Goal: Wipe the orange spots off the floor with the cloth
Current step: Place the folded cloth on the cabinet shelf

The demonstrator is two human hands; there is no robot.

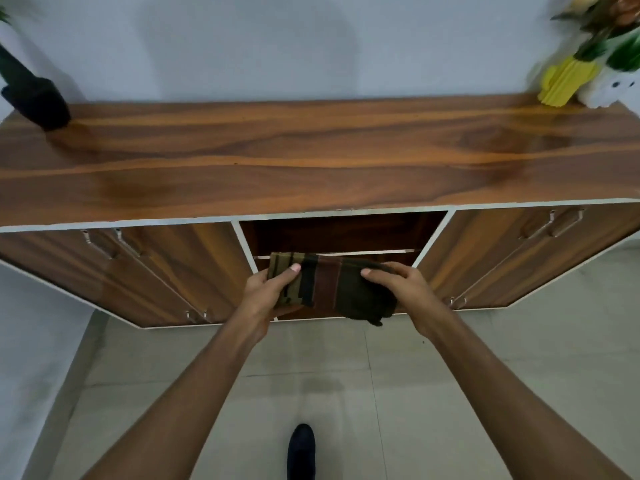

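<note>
A folded striped cloth (332, 285) in olive, black and maroon is held in front of the open middle shelf of a wooden cabinet (311, 161). My left hand (268, 294) grips its left end, thumb on top. My right hand (405, 289) grips its right end, where a dark corner hangs down. Both arms reach forward over a grey tiled floor (450, 393). No orange spots show on the visible floor.
A black vase (33, 95) stands at the cabinet's back left; a yellow cactus-shaped vase (566, 83) and a white pot (609, 88) with plants stand at the back right. Cabinet doors flank the shelf. A dark shoe (301, 452) is on the floor below.
</note>
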